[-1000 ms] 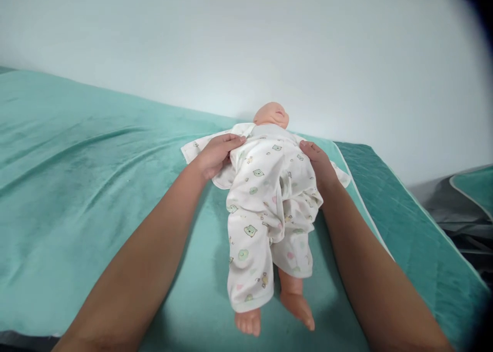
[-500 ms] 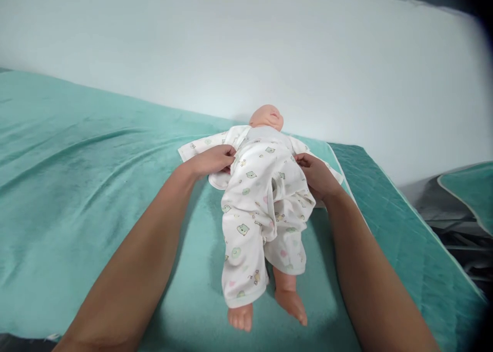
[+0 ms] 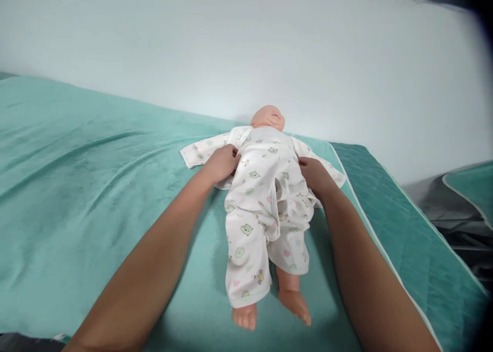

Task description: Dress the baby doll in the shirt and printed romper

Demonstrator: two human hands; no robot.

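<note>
A baby doll point(image 3: 267, 117) lies on its back, head toward the wall, with bare feet toward me. It wears white printed trousers point(image 3: 248, 228), pulled high over the torso, and a matching long-sleeved top point(image 3: 206, 147) whose sleeves spread to both sides. My left hand point(image 3: 224, 163) is closed at the left side of the trousers' upper part, with its fingertips partly hidden against the cloth. On the opposite side, my right hand point(image 3: 314, 176) is curled against the trousers, its fingertips tucked by the doll's side. A grey patch point(image 3: 265, 134) shows at the chest.
A light green sheet point(image 3: 96, 228) covers the surface under the doll, with creases at the left. Darker quilted fabric point(image 3: 400, 228) borders it on the right. Behind stands a white wall point(image 3: 192, 43). Another green-covered surface point(image 3: 472, 185) is at the far right.
My left hand has turned and pressed closer in to the doll's side. My right hand has slid slightly farther in under the side. The view has shifted a little.
</note>
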